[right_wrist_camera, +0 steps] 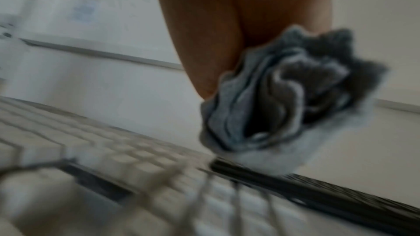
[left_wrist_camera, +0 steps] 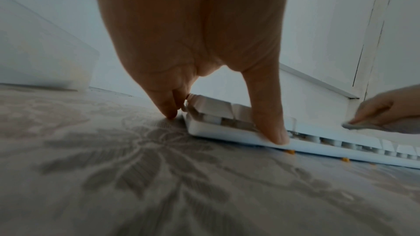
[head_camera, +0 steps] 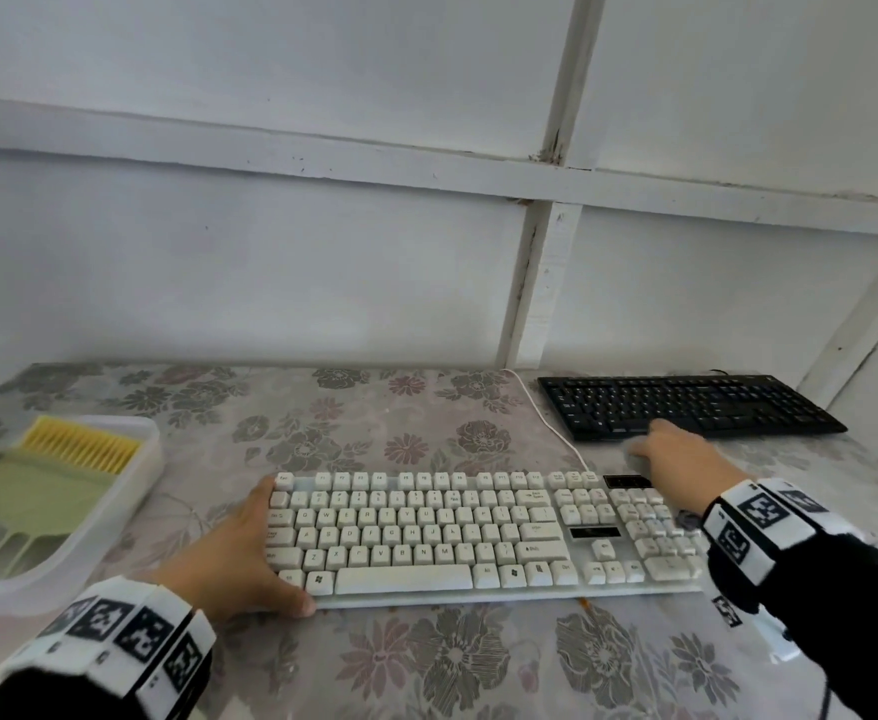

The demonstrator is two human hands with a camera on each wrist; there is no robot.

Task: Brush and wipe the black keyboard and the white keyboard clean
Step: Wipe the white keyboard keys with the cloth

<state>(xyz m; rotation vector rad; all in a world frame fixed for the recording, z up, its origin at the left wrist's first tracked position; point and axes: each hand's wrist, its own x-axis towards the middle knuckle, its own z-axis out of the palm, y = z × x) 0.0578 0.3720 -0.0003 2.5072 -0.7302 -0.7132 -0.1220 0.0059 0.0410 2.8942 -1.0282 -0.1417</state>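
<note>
The white keyboard (head_camera: 426, 537) lies in the middle of the flowered table, the black keyboard (head_camera: 686, 407) behind it at the back right. My left hand (head_camera: 273, 553) braces the white keyboard's left end: the thumb (left_wrist_camera: 272, 132) presses on the front lip, and the straight fingers (left_wrist_camera: 168, 109) stand against the left side. My right hand (head_camera: 681, 459) grips a bunched grey cloth (right_wrist_camera: 284, 96) over the white keyboard's far right corner, close to the black keyboard's front edge. The right wrist view is blurred by motion.
At the left stands a clear plastic tray (head_camera: 130, 491) holding a yellow-bristled brush (head_camera: 83, 444) and a green dustpan (head_camera: 36, 496). A white cable (head_camera: 556, 428) runs from the white keyboard toward the wall. Small orange crumbs (left_wrist_camera: 289, 152) lie under its front edge.
</note>
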